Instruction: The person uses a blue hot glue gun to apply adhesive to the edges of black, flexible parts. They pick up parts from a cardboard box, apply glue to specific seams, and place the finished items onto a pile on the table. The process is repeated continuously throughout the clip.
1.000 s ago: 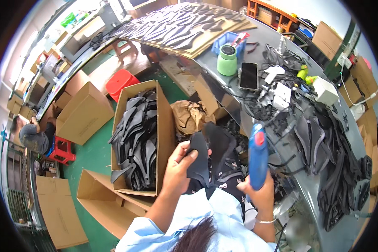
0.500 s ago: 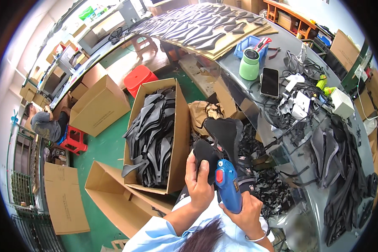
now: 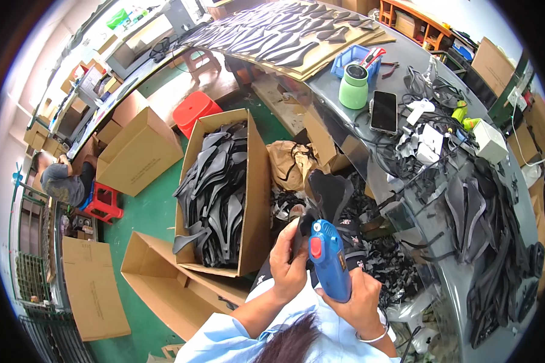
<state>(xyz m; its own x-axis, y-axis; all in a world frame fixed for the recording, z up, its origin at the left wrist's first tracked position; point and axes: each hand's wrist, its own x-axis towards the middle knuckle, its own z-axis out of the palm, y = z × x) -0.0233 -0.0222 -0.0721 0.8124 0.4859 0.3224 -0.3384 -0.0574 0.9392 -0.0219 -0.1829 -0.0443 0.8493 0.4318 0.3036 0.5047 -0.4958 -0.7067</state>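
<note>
My left hand is closed on a black saddle cover, gripping its near end between thumb and fingers. The piece is tilted; its wide far part stands up beyond the tool, and its near part shows almost edge-on. My right hand wraps round the lower body of a blue electric cutter with a red button. The cutter's head is close beside the cover and my left fingers. Its cutting tip is hidden, so I cannot tell whether it touches the cover.
A cardboard box full of saddle covers stands left of my hands. Black scraps lie right of my legs. The grey table holds more covers, a phone and a green bottle. A person sits far left.
My left hand has turned the saddle cover, so its near part now shows edge-on rather than broad. The cutter stays in my right hand; the view has shifted slightly.
</note>
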